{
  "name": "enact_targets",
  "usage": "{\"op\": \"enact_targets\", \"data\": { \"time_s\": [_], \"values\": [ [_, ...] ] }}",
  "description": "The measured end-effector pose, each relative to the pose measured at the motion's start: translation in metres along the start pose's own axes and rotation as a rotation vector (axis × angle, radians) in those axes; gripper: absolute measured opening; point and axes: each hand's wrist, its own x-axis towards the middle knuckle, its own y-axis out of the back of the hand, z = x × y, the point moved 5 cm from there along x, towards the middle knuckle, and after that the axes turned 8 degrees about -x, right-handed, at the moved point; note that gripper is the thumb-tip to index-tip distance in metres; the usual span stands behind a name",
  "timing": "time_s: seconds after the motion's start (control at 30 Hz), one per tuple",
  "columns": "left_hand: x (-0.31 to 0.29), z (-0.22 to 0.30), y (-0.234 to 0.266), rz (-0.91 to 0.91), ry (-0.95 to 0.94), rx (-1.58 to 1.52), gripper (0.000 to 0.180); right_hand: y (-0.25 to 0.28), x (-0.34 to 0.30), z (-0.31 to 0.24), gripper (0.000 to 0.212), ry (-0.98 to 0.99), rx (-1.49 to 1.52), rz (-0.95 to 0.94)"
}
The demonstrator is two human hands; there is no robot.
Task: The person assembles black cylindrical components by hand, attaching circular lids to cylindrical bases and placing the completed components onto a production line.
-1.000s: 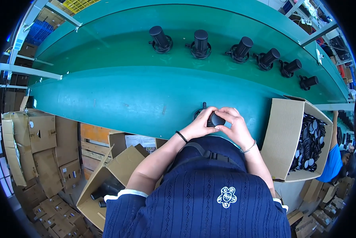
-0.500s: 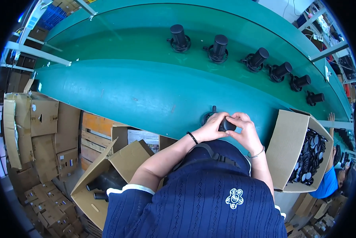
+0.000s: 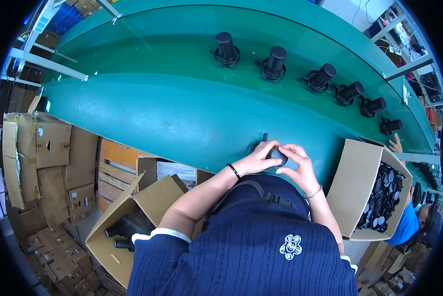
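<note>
A black cylindrical microphone (image 3: 278,157) in a round shock mount lies tilted at the near edge of the green worktop, its flat round end toward me. My left hand (image 3: 259,160) is closed round its body from the left, and part of the mount shows beyond the fingers. On the other side, my right hand (image 3: 299,165) curves its fingers and thumb round the rim of the round end. Whether a separate disc sits on that end, I cannot tell.
Several similar black microphones (image 3: 276,61) in mounts stand along the green conveyor (image 3: 147,56). An open carton (image 3: 337,190) of black discs (image 3: 379,197) is at right. Another carton (image 3: 154,200) with black cylinders is at lower left. A co-worker's hand (image 3: 396,144) reaches in at far right.
The microphone's round end has turned more upward and toward me. My right fingers have loosened and spread slightly round its rim. The co-worker's hand has moved left and nearer the last microphone.
</note>
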Motion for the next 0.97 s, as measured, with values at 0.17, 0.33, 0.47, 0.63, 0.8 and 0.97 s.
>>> {"op": "enact_targets", "data": {
  "time_s": [0.17, 0.33, 0.47, 0.63, 0.8, 0.97],
  "values": [
    [-0.009, -0.004, 0.001, 0.010, -0.051, -0.090, 0.064, -0.016, 0.002, 0.029, 0.033, -0.420, 0.593, -0.207],
    [-0.011, 0.006, 0.004, -0.060, -0.081, -0.059, 0.075, -0.026, 0.001, 0.017, 0.028, -0.416, 0.505, -0.202],
    [-0.013, 0.014, 0.011, -0.060, -0.076, -0.080, 0.081, -0.038, 0.004, 0.022, 0.027, -0.473, 0.568, -0.247],
    [-0.024, 0.015, -0.005, -0.002, -0.064, -0.092, 0.086, -0.044, -0.005, 0.016, 0.028, -0.624, 0.583, -0.294],
    [-0.013, 0.018, 0.008, -0.038, -0.023, -0.185, 0.089, -0.036, 0.007, 0.022, 0.033, -0.511, 0.583, -0.278],
    [-0.016, 0.025, 0.014, -0.049, -0.065, -0.232, 0.088, -0.037, 0.006, 0.017, 0.041, -0.399, 0.536, -0.331]
  ]
}}
